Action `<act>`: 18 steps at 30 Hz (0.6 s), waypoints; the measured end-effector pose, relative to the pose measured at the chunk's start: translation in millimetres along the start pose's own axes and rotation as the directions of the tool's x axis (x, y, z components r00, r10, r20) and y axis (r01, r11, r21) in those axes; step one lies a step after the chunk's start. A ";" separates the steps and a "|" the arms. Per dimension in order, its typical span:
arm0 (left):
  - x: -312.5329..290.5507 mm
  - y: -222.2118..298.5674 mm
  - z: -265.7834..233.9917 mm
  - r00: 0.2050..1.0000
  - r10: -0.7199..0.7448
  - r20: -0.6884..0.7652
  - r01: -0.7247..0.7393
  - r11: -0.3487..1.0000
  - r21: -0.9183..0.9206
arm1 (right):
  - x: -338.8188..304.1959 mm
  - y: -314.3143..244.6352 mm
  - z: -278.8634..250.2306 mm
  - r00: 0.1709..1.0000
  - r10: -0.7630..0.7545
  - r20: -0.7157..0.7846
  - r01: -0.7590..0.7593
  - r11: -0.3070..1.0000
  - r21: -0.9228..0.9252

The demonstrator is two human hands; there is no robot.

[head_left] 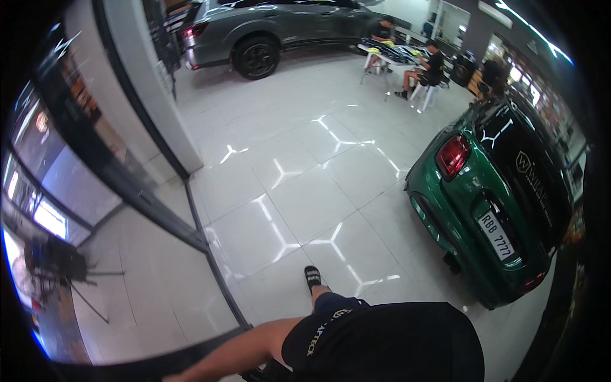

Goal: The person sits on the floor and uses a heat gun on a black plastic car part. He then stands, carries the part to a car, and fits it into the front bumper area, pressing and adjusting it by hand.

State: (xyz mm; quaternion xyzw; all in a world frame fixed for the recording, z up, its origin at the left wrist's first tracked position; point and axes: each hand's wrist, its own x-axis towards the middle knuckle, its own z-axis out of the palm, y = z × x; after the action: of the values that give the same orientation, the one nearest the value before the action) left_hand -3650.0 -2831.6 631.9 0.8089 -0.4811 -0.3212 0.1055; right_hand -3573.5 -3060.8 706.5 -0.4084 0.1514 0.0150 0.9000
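My left arm point(235, 350) stretches down toward the lower left, beside the dark base of a glass partition point(133, 293). Its hand lies beyond the lower edge, so neither its fingers nor anything it may hold can be seen. No part of my right hand shows; my black shirt point(394, 340) fills the bottom middle. Ahead of my body, one foot in a dark sandal point(312, 276) is on the glossy tiles. Closest on the right is the rear of a green hatchback car point(439, 200), with a red tail light point(452, 157).
A dark grey vehicle point(305, 25) stands at the far side. Two people sit at a white table point(407, 60) with dark parts on it, one on a white stool point(423, 95). Black tyres point(463, 67) stand behind them. Through the glass, a dark object stands on thin legs point(95, 305).
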 end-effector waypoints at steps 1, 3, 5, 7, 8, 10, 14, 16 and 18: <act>20.3 10.3 4.6 0.994 0.091 -0.066 -0.092 0.996 -0.018 | -18.9 0.3 -29.0 0.997 -0.034 0.065 0.035 0.999 -0.017; 75.5 37.4 3.0 0.934 0.326 -0.149 -0.313 0.944 0.104 | -53.5 2.9 -94.5 0.978 -0.087 0.188 0.100 0.993 -0.061; 134.6 84.5 -2.0 0.799 0.591 -0.111 -0.526 0.777 0.345 | -84.4 2.4 -162.7 0.963 -0.138 0.233 0.164 0.982 -0.097; 171.1 147.0 -11.4 0.960 0.260 -0.103 -0.250 0.963 0.101 | -131.3 -10.2 -242.6 0.956 -0.254 0.149 0.277 0.948 -0.156; 192.8 185.1 -18.9 0.994 0.089 -0.065 -0.090 0.996 -0.013 | -166.3 -21.9 -290.2 0.943 -0.329 0.047 0.331 0.916 -0.226; 237.1 272.0 -21.0 0.988 0.130 -0.078 -0.129 0.992 0.014 | -252.3 -49.0 -395.0 0.798 -0.493 -0.347 0.225 0.777 -0.587; 335.3 423.5 -36.4 0.943 0.324 -0.070 -0.319 0.945 0.077 | -387.2 -75.8 -553.6 0.452 -0.412 -0.791 -0.205 0.815 -0.541; 385.0 491.6 -39.0 0.894 0.447 -0.045 -0.438 0.890 0.128 | -420.6 -85.3 -591.6 0.403 -0.434 -0.806 -0.128 0.845 -0.519; 433.4 560.5 -35.6 0.812 0.583 -0.029 -0.582 0.812 0.038 | -451.7 -108.8 -615.9 0.424 -0.378 -0.823 0.023 0.913 -0.408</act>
State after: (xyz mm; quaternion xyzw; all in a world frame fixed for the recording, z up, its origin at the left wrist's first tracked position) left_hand -3882.7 -3491.8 747.1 0.6303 -0.7077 -0.2511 0.1972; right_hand -4148.1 -3545.2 532.4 -0.5166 0.5438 -0.2846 0.5970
